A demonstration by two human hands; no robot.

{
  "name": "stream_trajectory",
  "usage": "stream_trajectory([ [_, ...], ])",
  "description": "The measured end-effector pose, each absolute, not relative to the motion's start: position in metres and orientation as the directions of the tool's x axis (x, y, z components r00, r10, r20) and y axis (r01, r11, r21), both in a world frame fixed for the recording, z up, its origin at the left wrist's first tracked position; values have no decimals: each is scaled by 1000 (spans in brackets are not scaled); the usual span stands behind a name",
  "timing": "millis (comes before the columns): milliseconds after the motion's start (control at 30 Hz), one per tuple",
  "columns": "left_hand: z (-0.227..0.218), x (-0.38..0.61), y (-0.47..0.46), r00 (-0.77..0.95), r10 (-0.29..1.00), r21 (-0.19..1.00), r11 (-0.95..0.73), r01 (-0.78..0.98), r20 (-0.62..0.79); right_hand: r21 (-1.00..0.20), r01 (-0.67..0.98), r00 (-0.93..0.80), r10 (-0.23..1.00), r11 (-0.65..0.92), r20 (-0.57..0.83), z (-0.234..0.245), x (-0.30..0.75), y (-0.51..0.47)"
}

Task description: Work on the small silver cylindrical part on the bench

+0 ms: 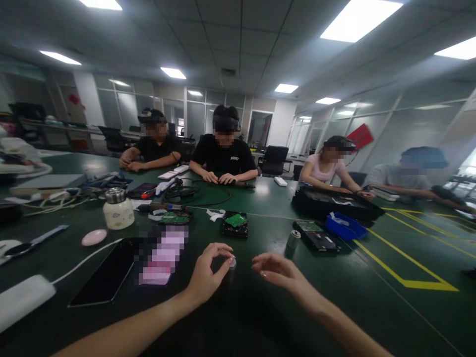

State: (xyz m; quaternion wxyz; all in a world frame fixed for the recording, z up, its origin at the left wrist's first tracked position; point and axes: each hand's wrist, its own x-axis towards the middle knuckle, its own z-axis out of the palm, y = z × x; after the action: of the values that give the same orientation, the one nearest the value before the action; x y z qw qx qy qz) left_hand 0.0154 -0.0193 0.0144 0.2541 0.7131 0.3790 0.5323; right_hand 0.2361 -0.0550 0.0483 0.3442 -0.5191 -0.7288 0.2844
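Observation:
My left hand (208,270) is closed in a pinch, thumb and forefinger against a small round, shiny, clear-looking piece (232,263) just above the dark green table. Its exact kind is too small to make out. To its right, my right hand (277,270) holds nothing, its fingers slightly curled and the thumb apart from them. A short silver cylinder (293,240) stands upright beyond my right hand. Ahead of both hands lies a black drive-like unit (241,229) with a green circuit board (236,220) on top.
A second black unit (322,240) and a blue bin (346,227) lie to the right, near a large black tray (308,201). On the left are a black tablet (106,272), a phone (163,258), a cream jar (119,213) and a white charger (26,300). Several people sit opposite.

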Motion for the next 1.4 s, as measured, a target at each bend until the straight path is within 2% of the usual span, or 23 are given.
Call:
stream_trajectory([
  [100,15,14,-22,163,800,764,-600,238,578,-737,590,-298,938,329,180,36,222,-44],
  [233,12,15,-21,198,803,768,-595,238,562,-603,671,-343,902,431,264,17,198,-30],
  [400,5,19,-12,168,851,808,-525,267,497,-447,722,-459,849,529,262,8,187,-21],
  [567,1,17,-6,190,849,800,-529,284,494,-417,743,-473,851,524,226,2,188,-21],
  [800,-11,18,-3,170,844,800,-536,269,508,-423,750,-419,860,508,290,6,188,-29],
  [967,-15,14,1,142,830,780,-556,288,540,-424,748,-432,860,510,272,0,187,-25],
  [1067,-8,10,1,40,820,775,-555,301,571,-402,772,-412,869,493,274,-7,186,-19],
  [1133,-4,8,2,-3,867,803,-460,380,498,-331,801,-421,862,499,281,-10,187,-14],
  [1233,-3,8,9,42,937,800,-318,509,346,-200,784,-507,791,588,342,-11,190,-9],
  [1400,-9,9,17,22,954,783,-257,567,298,-28,758,-577,690,652,437,-1,192,-10],
])
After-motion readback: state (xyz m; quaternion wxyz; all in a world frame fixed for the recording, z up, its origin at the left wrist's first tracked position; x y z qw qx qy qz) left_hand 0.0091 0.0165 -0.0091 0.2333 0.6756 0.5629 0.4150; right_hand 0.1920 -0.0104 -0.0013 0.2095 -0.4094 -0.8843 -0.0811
